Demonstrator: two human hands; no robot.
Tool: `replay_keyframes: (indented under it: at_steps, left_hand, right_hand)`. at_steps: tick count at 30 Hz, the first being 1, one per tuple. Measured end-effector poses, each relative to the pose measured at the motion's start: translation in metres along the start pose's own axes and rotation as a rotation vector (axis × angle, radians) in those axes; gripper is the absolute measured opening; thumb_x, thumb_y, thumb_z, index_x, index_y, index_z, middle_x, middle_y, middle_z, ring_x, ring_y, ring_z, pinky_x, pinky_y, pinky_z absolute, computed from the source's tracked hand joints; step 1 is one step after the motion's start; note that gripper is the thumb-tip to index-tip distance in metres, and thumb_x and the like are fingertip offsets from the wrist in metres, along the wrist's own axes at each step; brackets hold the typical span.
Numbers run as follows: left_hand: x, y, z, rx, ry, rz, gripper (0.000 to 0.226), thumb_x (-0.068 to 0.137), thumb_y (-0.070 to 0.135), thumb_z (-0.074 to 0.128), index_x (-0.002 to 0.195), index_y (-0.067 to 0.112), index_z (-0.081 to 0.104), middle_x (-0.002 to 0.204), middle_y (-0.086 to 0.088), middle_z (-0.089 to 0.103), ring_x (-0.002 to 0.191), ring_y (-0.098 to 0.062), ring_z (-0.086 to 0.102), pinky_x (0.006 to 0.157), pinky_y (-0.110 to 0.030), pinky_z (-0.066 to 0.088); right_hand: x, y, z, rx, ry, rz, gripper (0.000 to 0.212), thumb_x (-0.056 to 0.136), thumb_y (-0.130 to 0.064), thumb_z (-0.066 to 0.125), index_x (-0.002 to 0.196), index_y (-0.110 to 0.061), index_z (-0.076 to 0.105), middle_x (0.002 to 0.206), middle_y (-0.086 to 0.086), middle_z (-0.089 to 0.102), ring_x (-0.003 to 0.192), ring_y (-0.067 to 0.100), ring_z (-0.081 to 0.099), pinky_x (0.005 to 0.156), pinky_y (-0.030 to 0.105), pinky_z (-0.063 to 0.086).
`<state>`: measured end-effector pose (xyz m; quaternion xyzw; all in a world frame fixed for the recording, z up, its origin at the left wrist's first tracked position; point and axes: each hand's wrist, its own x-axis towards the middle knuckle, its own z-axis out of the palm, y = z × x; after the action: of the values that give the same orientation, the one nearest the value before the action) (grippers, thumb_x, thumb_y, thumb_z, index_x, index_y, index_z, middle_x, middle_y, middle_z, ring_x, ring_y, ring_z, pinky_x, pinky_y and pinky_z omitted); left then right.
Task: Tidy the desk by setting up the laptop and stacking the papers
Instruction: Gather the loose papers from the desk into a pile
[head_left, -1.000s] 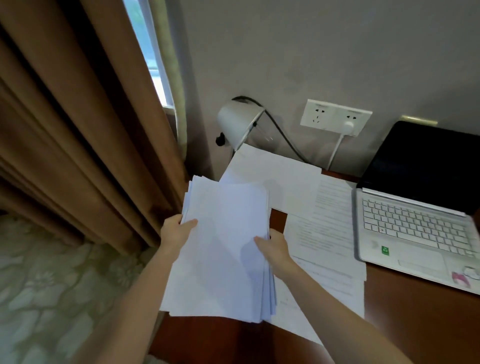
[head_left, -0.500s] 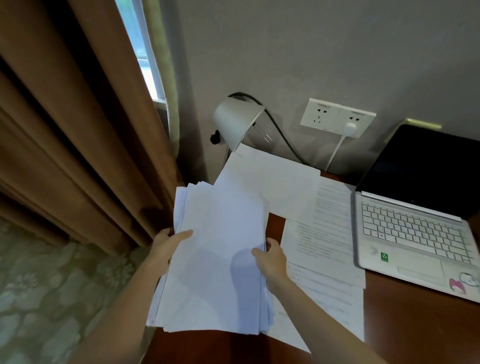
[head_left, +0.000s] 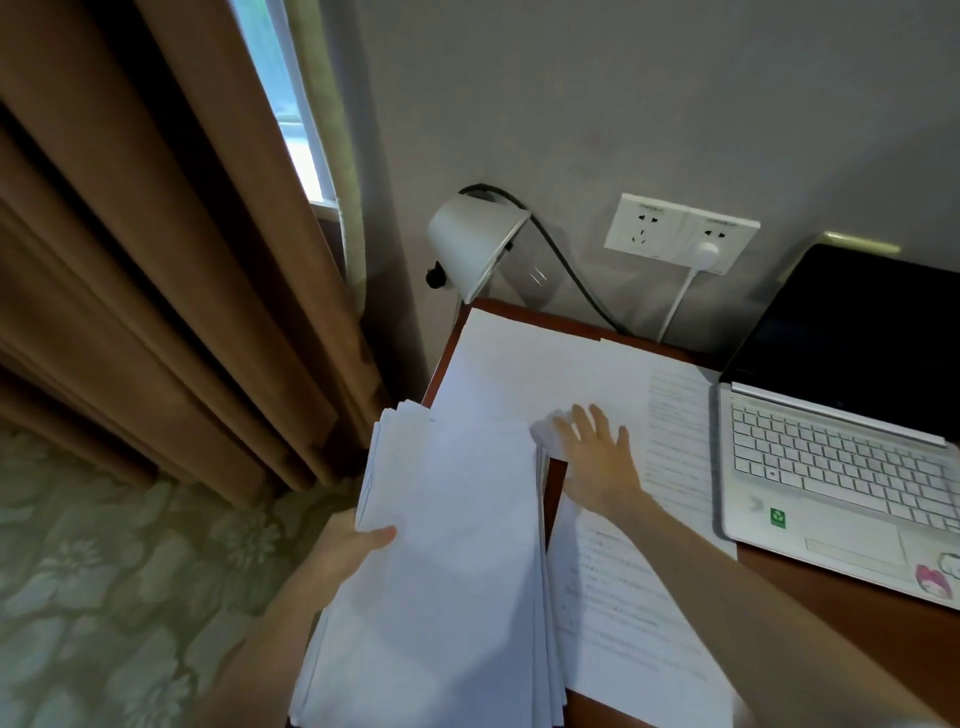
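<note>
Released from stack (head_left: 447, 561), right hand (head_left: 597, 462) now spread on loose sheet (head_left: 530, 364); left hand (head_left: 348, 551) pinching stack. Gathering papers; next, sliding sheet onto stack.

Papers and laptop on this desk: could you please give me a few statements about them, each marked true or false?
1. The left hand holds the paper stack. True.
2. The right hand also grips the stack. False: it lies flat, fingers spread, on the loose sheets.
3. The laptop is open. True.
4. The laptop screen shows a document. False: it is dark.
5. A white plug sits in the wall socket. True.
</note>
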<state>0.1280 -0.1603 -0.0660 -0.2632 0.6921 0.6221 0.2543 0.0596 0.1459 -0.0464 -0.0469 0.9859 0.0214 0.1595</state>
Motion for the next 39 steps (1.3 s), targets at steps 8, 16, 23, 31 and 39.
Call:
replay_keyframes:
  at_steps: [8,16,23,31,39]
  left_hand:
    - [-0.003,0.002,0.005,-0.057,0.054,-0.015,0.036,0.086,-0.002,0.064,0.121,-0.005,0.06,0.117,-0.024,0.065,0.103,-0.04,0.064,0.092,-0.048,0.051]
    - [-0.001,0.006,0.01,-0.052,0.074,-0.027,0.033,0.088,0.001,0.062,0.121,-0.003,0.061,0.117,-0.022,0.065,0.104,-0.04,0.063,0.095,-0.05,0.049]
    - [0.009,0.018,0.018,-0.012,0.006,-0.012,0.021,0.087,0.0,0.062,0.108,-0.001,0.065,0.095,-0.015,0.072,0.085,-0.032,0.069,0.076,-0.039,0.055]
    - [0.011,0.011,0.005,-0.266,0.005,-0.081,0.04,0.095,0.046,0.048,0.112,0.014,0.064,0.11,-0.012,0.067,0.103,-0.035,0.062,0.098,-0.049,0.047]
    - [0.007,0.007,0.008,-0.021,0.004,-0.009,0.046,0.075,0.016,0.079,0.117,0.01,0.062,0.107,-0.01,0.07,0.094,-0.032,0.068,0.08,-0.043,0.056]
  right_hand:
    - [0.043,-0.002,0.007,-0.142,0.102,-0.089,0.065,0.09,-0.002,0.048,0.147,-0.015,0.02,0.124,0.014,0.053,0.104,0.031,0.058,0.08,0.039,0.053]
    - [0.035,0.038,-0.054,1.03,0.503,0.346,0.033,0.098,-0.012,0.044,0.066,-0.01,0.051,0.061,0.005,0.047,0.065,0.024,0.047,0.065,0.032,0.034]
    - [-0.043,0.028,-0.051,1.824,0.008,0.228,0.017,0.091,-0.027,0.061,0.1,-0.017,0.07,0.097,0.005,0.074,0.085,0.021,0.071,0.069,0.034,0.056]
    - [-0.091,-0.014,0.054,1.491,-0.218,0.387,0.02,0.096,-0.013,0.055,0.076,-0.007,0.059,0.063,0.002,0.063,0.061,0.019,0.057,0.057,0.02,0.044]
    - [-0.077,0.01,0.032,0.736,0.136,0.399,0.019,0.089,-0.037,0.057,0.094,-0.019,0.064,0.1,0.002,0.066,0.091,0.019,0.058,0.072,0.03,0.046]
